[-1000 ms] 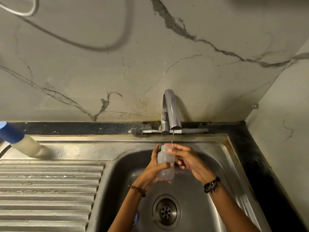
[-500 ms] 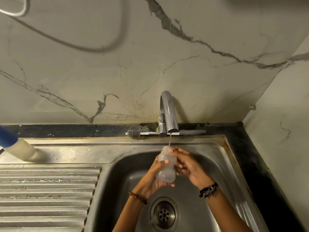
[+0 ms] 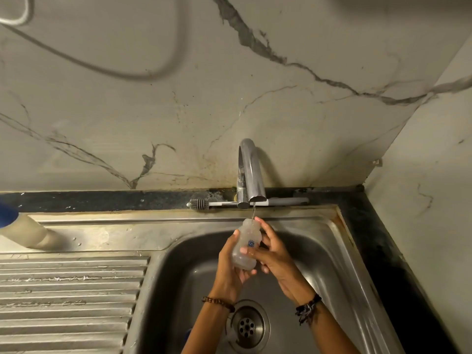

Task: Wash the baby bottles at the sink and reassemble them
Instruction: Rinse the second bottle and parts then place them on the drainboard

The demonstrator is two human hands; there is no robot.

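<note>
Bottle held over the basin of the sink, mouth up, directly under the thin stream from the tap. Left hand wrapped round the body from behind; right hand now curled round the front, thumb laid across the lower body, a fingertip at the rim. A second ago the right hand was seen only at the neck, so the grip has been shifted downward. Judged: rinsing or filling under way, reassembly not yet begun.

Water level inside the cloudy bottle cannot be made out. Teat and collar not seen. Behind the grip a brush lies on the ledge. Far left, a blue-capped container is cut off by the frame; a blue scrap below the left forearm is unidentifiable.
</note>
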